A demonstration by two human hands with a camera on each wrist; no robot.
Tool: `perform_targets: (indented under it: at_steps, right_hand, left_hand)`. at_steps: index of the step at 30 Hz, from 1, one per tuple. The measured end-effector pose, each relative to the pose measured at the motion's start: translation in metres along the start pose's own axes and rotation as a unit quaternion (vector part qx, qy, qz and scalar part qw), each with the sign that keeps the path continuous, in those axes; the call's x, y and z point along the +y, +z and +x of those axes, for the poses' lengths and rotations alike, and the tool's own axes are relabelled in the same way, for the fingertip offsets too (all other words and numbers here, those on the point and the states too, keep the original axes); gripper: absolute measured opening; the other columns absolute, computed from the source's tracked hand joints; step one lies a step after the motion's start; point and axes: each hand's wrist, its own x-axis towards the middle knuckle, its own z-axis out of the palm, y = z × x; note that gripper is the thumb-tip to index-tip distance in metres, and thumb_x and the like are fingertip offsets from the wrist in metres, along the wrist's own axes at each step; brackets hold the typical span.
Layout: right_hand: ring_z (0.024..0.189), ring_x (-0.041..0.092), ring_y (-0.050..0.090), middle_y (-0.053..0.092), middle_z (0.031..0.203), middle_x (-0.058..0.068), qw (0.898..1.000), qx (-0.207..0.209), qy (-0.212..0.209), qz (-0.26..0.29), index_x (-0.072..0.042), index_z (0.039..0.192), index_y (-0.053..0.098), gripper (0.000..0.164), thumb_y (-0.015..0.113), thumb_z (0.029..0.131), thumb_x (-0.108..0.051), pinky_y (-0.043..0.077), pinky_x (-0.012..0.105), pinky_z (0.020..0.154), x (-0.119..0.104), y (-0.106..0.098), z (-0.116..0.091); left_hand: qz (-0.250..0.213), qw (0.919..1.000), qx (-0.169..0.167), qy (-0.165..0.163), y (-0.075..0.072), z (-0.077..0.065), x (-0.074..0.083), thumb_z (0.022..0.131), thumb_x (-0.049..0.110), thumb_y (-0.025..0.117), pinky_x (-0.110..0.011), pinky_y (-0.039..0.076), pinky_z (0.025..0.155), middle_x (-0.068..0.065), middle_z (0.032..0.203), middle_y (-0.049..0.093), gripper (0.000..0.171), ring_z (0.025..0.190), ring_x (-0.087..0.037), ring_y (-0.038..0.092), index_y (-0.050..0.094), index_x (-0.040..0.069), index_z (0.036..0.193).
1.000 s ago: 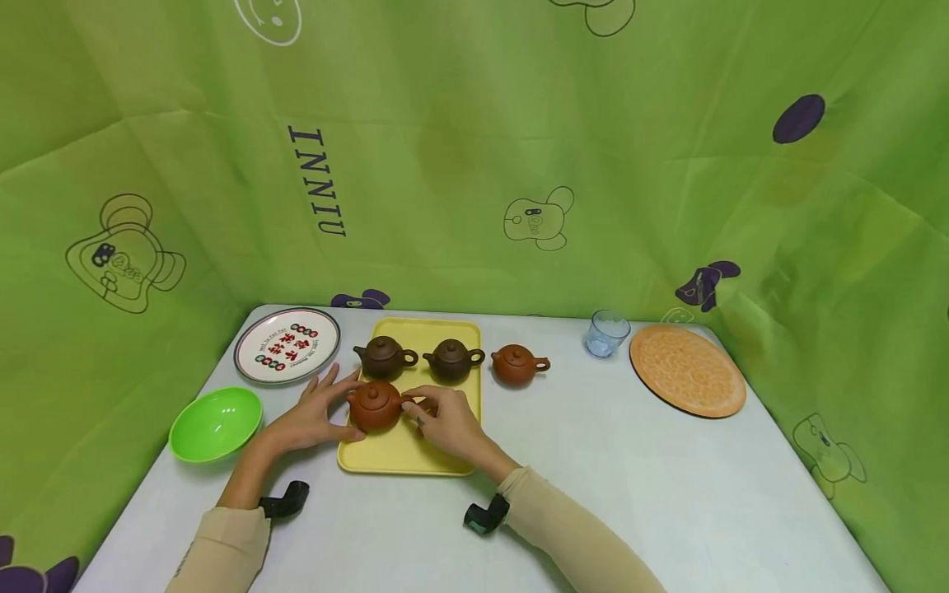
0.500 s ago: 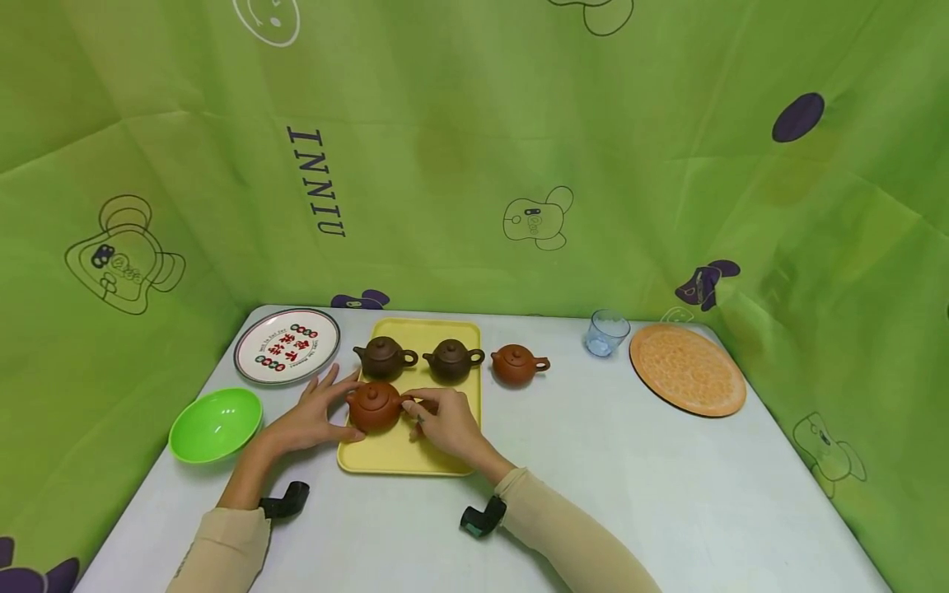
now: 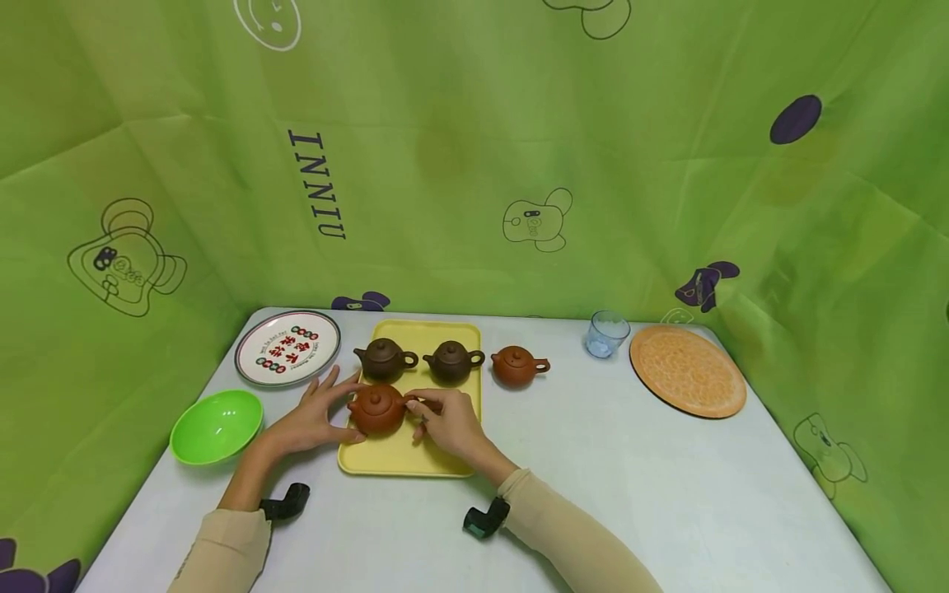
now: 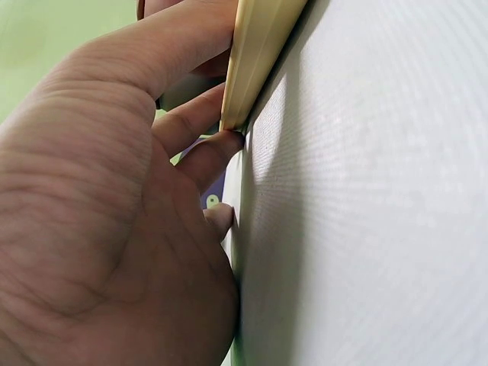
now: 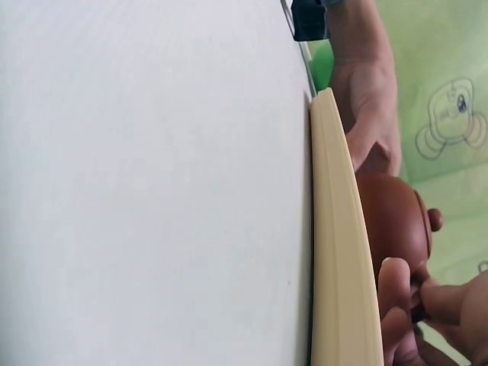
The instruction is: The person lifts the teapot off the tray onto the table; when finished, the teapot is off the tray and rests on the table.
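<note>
A reddish-brown clay teapot [image 3: 380, 414] is at the front left of a yellow tray [image 3: 415, 459], its spout to the left. My right hand [image 3: 451, 422] pinches its handle between thumb and fingers; the right wrist view also shows this grip beside the teapot's body [image 5: 393, 217]. Around the spout side spreads my left hand [image 3: 315, 416], its thumb and index finger held apart and its fingertips at the tray's left edge. In the left wrist view, fingers [image 4: 206, 160] reach the tray's rim [image 4: 255, 57]. Two dark brown teapots, one left [image 3: 383, 360] and one right [image 3: 451, 362], stand behind on the tray.
Right of the tray stands another reddish-brown teapot [image 3: 517, 367]. Farther right are a blue glass cup [image 3: 606, 334] and a round orange-patterned mat [image 3: 688, 371]. A decorated plate [image 3: 287, 347] and a green bowl [image 3: 217, 427] lie left. Green cloth [image 3: 445, 165] encloses the white table [image 3: 630, 494].
The held teapot has shifted slightly right and toward me, with my right hand still at its handle. My left hand stays nearly in place.
</note>
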Motion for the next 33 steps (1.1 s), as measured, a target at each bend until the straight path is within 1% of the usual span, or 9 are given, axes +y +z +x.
perform_targets:
  at_steps: [6, 9, 13, 17, 20, 23, 25, 30, 33]
  right_hand:
    - [0.055, 0.012, 0.073, 0.082, 0.083, 0.008, 1.000, -0.002, 0.011, 0.004, -0.017, 0.124, 0.079, 0.024, 0.068, 0.104, -0.025, 0.057, 0.015, 0.077, 0.001, -0.009, -0.002]
    - [0.055, 0.013, 0.073, 0.082, 0.086, 0.008, 1.000, 0.000, 0.018, 0.005, -0.016, 0.126, 0.078, 0.025, 0.068, 0.105, -0.025, 0.055, 0.014, 0.075, 0.001, -0.015, -0.005]
    - [0.056, 0.016, 0.074, 0.083, 0.089, 0.010, 1.000, 0.004, 0.015, 0.004, -0.017, 0.125, 0.079, 0.024, 0.067, 0.105, -0.024, 0.053, 0.014, 0.068, 0.001, -0.024, -0.008]
    - [0.056, 0.017, 0.074, 0.083, 0.091, 0.011, 1.000, 0.007, 0.015, 0.006, -0.018, 0.125, 0.079, 0.024, 0.067, 0.105, -0.025, 0.046, 0.015, 0.052, 0.003, -0.034, -0.011]
    - [0.055, 0.017, 0.073, 0.082, 0.093, 0.012, 1.000, 0.009, 0.020, 0.007, -0.019, 0.126, 0.079, 0.024, 0.067, 0.105, -0.025, 0.041, 0.016, 0.044, 0.004, -0.041, -0.014]
    - [0.055, 0.018, 0.073, 0.082, 0.093, 0.013, 1.000, 0.013, 0.026, 0.009, -0.019, 0.125, 0.079, 0.024, 0.067, 0.105, -0.025, 0.040, 0.017, 0.043, 0.006, -0.048, -0.017]
    - [0.057, 0.019, 0.073, 0.082, 0.096, 0.014, 0.999, 0.015, 0.027, 0.012, -0.018, 0.125, 0.079, 0.024, 0.067, 0.105, -0.024, 0.039, 0.017, 0.043, 0.007, -0.053, -0.020]
    - [0.060, 0.021, 0.074, 0.082, 0.108, 0.013, 0.999, 0.020, 0.026, 0.018, -0.018, 0.125, 0.079, 0.023, 0.068, 0.104, -0.022, 0.044, 0.017, 0.046, 0.011, -0.064, -0.027]
    - [0.060, 0.023, 0.075, 0.083, 0.108, 0.013, 0.999, 0.025, 0.031, 0.027, -0.018, 0.124, 0.079, 0.023, 0.068, 0.104, -0.023, 0.044, 0.017, 0.046, 0.013, -0.071, -0.031]
  left_hand:
    - [0.005, 0.9999, -0.001, -0.008, 0.001, 0.000, -0.001, 0.078, 0.038, 0.092, -0.082, -0.008, 0.124, -0.029, 0.171, 0.030, 0.081, 0.162, -0.059, -0.002, 0.059, 0.013, 0.147]
    - [0.007, 0.9999, -0.003, -0.010, 0.001, 0.000, 0.000, 0.078, 0.039, 0.092, -0.082, -0.008, 0.124, -0.028, 0.171, 0.030, 0.079, 0.162, -0.059, -0.003, 0.060, 0.015, 0.146]
    - [0.006, 0.9999, -0.006, -0.014, 0.000, -0.001, 0.002, 0.079, 0.040, 0.091, -0.081, -0.009, 0.125, -0.026, 0.173, 0.028, 0.078, 0.162, -0.057, -0.004, 0.059, 0.017, 0.146]
    - [0.007, 0.9998, -0.003, -0.017, -0.001, -0.001, 0.003, 0.079, 0.039, 0.092, -0.081, -0.008, 0.125, -0.025, 0.173, 0.028, 0.079, 0.163, -0.057, -0.004, 0.059, 0.016, 0.147]
    - [0.010, 0.9998, -0.003, -0.019, -0.001, 0.000, 0.003, 0.079, 0.039, 0.092, -0.081, -0.008, 0.125, -0.024, 0.173, 0.028, 0.080, 0.163, -0.056, -0.004, 0.058, 0.017, 0.148]
    - [0.012, 0.9997, -0.005, -0.020, -0.001, 0.000, 0.004, 0.080, 0.040, 0.091, -0.081, -0.008, 0.125, -0.023, 0.173, 0.028, 0.079, 0.163, -0.056, -0.004, 0.058, 0.018, 0.148]
    - [0.012, 0.9997, -0.005, -0.021, -0.001, 0.000, 0.004, 0.080, 0.040, 0.091, -0.081, -0.008, 0.125, -0.023, 0.173, 0.028, 0.079, 0.163, -0.056, -0.004, 0.058, 0.019, 0.148]
    - [0.012, 0.9996, -0.005, -0.024, -0.001, -0.001, 0.005, 0.080, 0.040, 0.091, -0.083, -0.007, 0.123, -0.022, 0.173, 0.029, 0.080, 0.162, -0.057, -0.004, 0.058, 0.019, 0.149]
    - [0.012, 0.9995, -0.005, -0.029, -0.001, -0.001, 0.005, 0.080, 0.041, 0.091, -0.085, -0.006, 0.122, -0.022, 0.174, 0.029, 0.080, 0.162, -0.059, -0.005, 0.057, 0.020, 0.149]
